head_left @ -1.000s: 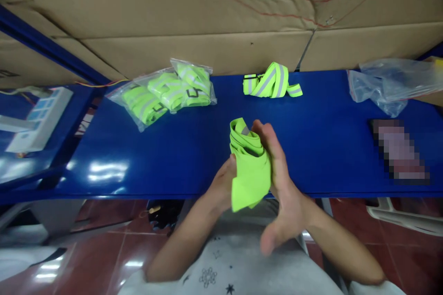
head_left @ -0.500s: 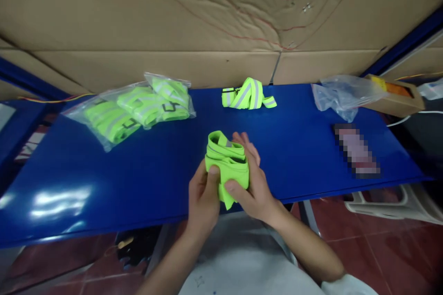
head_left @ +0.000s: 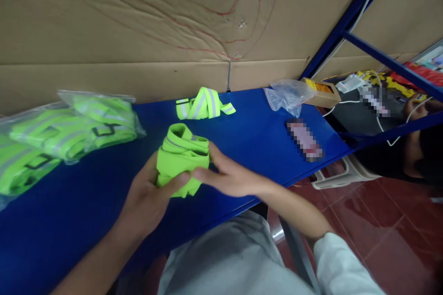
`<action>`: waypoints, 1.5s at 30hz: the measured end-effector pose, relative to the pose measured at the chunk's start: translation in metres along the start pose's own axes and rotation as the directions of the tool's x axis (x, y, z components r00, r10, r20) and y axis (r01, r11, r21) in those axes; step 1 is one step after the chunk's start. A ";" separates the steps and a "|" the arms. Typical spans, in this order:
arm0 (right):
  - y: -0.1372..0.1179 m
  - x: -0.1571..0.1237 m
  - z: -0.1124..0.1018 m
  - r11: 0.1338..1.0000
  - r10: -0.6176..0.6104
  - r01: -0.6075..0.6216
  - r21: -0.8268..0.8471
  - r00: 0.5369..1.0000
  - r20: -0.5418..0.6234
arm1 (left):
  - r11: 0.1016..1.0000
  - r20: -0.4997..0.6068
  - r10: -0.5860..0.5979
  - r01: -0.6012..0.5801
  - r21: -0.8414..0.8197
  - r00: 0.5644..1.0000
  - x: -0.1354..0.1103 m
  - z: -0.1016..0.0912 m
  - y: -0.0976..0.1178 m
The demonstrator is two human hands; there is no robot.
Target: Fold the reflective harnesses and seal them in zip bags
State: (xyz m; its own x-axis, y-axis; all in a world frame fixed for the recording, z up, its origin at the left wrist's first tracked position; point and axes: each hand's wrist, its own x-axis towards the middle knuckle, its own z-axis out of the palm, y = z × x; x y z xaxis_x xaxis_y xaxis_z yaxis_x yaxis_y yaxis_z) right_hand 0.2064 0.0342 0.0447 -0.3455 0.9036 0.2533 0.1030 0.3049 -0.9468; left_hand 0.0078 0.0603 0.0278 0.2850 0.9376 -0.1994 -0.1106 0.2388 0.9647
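Note:
A bundle of rolled neon-yellow reflective strap point(head_left: 182, 159) is held up over the front part of the blue table point(head_left: 249, 147). My left hand point(head_left: 148, 193) grips its left side and bottom, with the thumb across the front. On the right side my right hand point(head_left: 224, 173) closes round it, its thumb pressed on the front. Behind the bundle, near the wall, lies another reflective strap point(head_left: 204, 103), loosely folded with silver stripes and a black buckle. Clear bags of folded neon straps point(head_left: 72, 131) lie to the left.
A crumpled clear plastic bag point(head_left: 289, 97) lies at the back right, against an open cardboard box point(head_left: 323, 94). A blurred-out phone point(head_left: 304, 140) rests on the right. Beyond the blue frame, another person's hand point(head_left: 415, 110) shows. A white stool point(head_left: 346, 170) stands below.
The view has swung to the right, bringing the neighbouring workplace and another person into sight. Both hands keep hold of the rolled strap, and my right fingers have moved in against its side.

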 end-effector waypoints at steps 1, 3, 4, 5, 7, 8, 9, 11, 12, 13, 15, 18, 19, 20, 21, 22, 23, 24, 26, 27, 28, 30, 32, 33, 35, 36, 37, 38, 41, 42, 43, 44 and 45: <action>-0.001 0.001 -0.027 0.996 -0.026 0.037 -0.086 0.991 0.130 | 1.000 0.029 -0.025 0.025 -0.011 0.999 0.005 -0.003 0.005; 0.001 -0.006 -0.094 0.905 -0.030 0.074 -0.419 0.993 0.110 | 0.997 0.061 -0.073 0.074 -0.013 0.995 0.015 -0.011 0.012; 0.003 -0.013 -0.131 0.776 -0.074 0.032 -0.630 0.996 -0.041 | 0.996 0.058 -0.088 0.089 -0.002 0.994 0.019 -0.016 0.013; 0.006 -0.021 -0.170 0.596 -0.112 -0.071 -0.800 0.979 -0.170 | 0.994 0.052 -0.105 0.105 0.007 0.993 0.022 -0.022 0.013; 0.016 -0.039 -0.241 0.351 -0.159 -0.304 -0.886 0.913 -0.376 | 0.991 0.027 -0.136 0.137 0.000 0.990 0.027 -0.029 0.009; 0.021 -0.047 -0.270 0.313 -0.164 -0.368 -0.875 0.887 -0.432 | 0.988 0.023 -0.154 0.155 -0.011 0.988 0.028 -0.031 0.006; 0.025 -0.052 -0.292 0.236 -0.182 -0.447 -0.863 0.852 -0.492 | 0.985 0.027 -0.171 0.172 -0.023 0.985 0.028 -0.031 0.003; 0.031 -0.054 -0.317 0.205 -0.208 -0.518 -0.831 0.806 -0.554 | 0.982 0.059 -0.187 0.189 -0.031 0.981 0.025 -0.028 -0.003; 0.032 -0.050 -0.318 0.198 -0.226 -0.540 -0.818 0.787 -0.574 | 0.982 0.090 -0.187 0.190 -0.024 0.978 0.023 -0.026 -0.005; 0.032 -0.044 -0.312 0.206 -0.255 -0.551 -0.809 0.767 -0.588 | 0.982 0.129 -0.187 0.190 -0.012 0.974 0.020 -0.024 -0.007; 0.027 -0.026 -0.281 0.229 -0.331 -0.553 -0.801 0.730 -0.598 | 0.980 0.228 -0.199 0.200 0.017 0.953 0.014 -0.018 -0.007; 0.015 0.004 -0.203 0.290 -0.440 -0.508 -0.811 0.682 -0.585 | 0.976 0.449 -0.209 0.213 0.044 0.868 0.008 -0.007 -0.001; 0.012 0.013 -0.174 0.323 -0.433 -0.476 -0.818 0.695 -0.575 | 0.979 0.512 -0.193 0.200 0.042 0.837 0.007 -0.004 0.001; 0.011 0.020 -0.147 0.371 -0.363 -0.401 -0.838 0.768 -0.528 | 0.983 0.554 -0.168 0.179 0.035 0.815 0.007 -0.002 0.003; 0.011 0.026 -0.122 0.422 -0.337 -0.338 -0.841 0.803 -0.491 | 0.988 0.575 -0.139 0.154 0.023 0.806 0.007 -0.001 0.005; 0.012 0.030 -0.100 0.483 -0.322 -0.278 -0.830 0.825 -0.464 | 0.991 0.572 -0.116 0.135 0.010 0.812 0.008 -0.001 0.005; 0.015 0.032 -0.082 0.559 -0.300 -0.216 -0.801 0.848 -0.438 | 0.992 0.550 -0.105 0.128 -0.004 0.829 0.010 -0.002 0.004; 0.018 0.033 -0.068 0.631 -0.277 -0.165 -0.758 0.865 -0.419 | 0.991 0.522 -0.107 0.136 -0.016 0.846 0.012 -0.004 0.002; 0.025 0.032 -0.050 0.774 -0.187 -0.090 -0.627 0.913 -0.362 | 0.984 0.470 -0.143 0.177 -0.028 0.871 0.016 -0.007 -0.002; 0.028 0.030 -0.045 0.836 -0.128 -0.074 -0.543 0.937 -0.325 | 0.981 0.450 -0.162 0.194 -0.027 0.878 0.018 -0.009 -0.004; 0.030 0.028 -0.043 0.887 -0.068 -0.072 -0.455 0.956 -0.284 | 0.979 0.436 -0.173 0.203 -0.023 0.883 0.020 -0.009 -0.006; 0.033 0.024 -0.043 0.950 0.029 -0.092 -0.300 0.978 -0.205 | 0.978 0.429 -0.177 0.206 -0.020 0.886 0.022 -0.010 -0.008; 0.033 0.022 -0.045 0.969 0.100 -0.125 -0.212 0.987 -0.125 | 0.978 0.424 -0.171 0.206 -0.037 0.889 0.023 -0.009 -0.007; 0.031 0.021 -0.047 0.972 0.123 -0.138 -0.189 0.988 -0.090 | 0.977 0.412 -0.172 0.209 -0.045 0.895 0.023 -0.009 -0.006; 0.028 0.019 -0.049 0.975 0.138 -0.147 -0.164 0.988 -0.065 | 0.976 0.368 -0.180 0.211 -0.046 0.912 0.022 -0.009 -0.004; 0.026 0.018 -0.049 0.978 0.126 -0.138 -0.158 0.989 -0.083 | 0.977 0.343 -0.182 0.209 -0.041 0.922 0.022 -0.009 -0.003; 0.025 0.018 -0.049 0.981 0.101 -0.119 -0.156 0.988 -0.118 | 0.978 0.322 -0.181 0.204 -0.038 0.929 0.022 -0.009 -0.003; 0.024 0.018 -0.048 0.982 0.071 -0.097 -0.159 0.984 -0.160 | 0.980 0.309 -0.175 0.196 -0.036 0.935 0.023 -0.010 -0.003; 0.023 0.018 -0.041 0.977 0.005 -0.065 -0.205 0.960 -0.279 | 0.993 0.283 -0.116 0.119 0.004 0.952 0.025 -0.011 -0.007; 0.023 0.018 -0.037 0.970 -0.013 -0.066 -0.235 0.948 -0.319 | 0.997 0.265 -0.071 0.060 0.050 0.962 0.026 -0.011 -0.009; 0.023 0.018 -0.033 0.959 -0.037 -0.067 -0.275 0.933 -0.357 | 0.994 0.247 -0.018 -0.008 0.105 0.969 0.026 -0.012 -0.011; 0.022 0.018 -0.029 0.941 -0.074 -0.064 -0.332 0.920 -0.385 | 0.985 0.233 0.029 -0.068 0.161 0.972 0.027 -0.012 -0.014; 0.021 0.017 -0.024 0.912 -0.129 -0.048 -0.407 0.909 -0.397 | 0.973 0.219 0.063 -0.109 0.205 0.974 0.027 -0.012 -0.016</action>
State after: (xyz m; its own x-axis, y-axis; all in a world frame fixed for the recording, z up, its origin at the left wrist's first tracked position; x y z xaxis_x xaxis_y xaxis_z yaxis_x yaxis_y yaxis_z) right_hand 0.2253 0.0635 0.0343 0.0428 0.9012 0.4313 0.4899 0.3573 -0.7952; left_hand 0.0059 0.0847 0.0052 0.4794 0.8723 -0.0960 0.0564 0.0785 0.9953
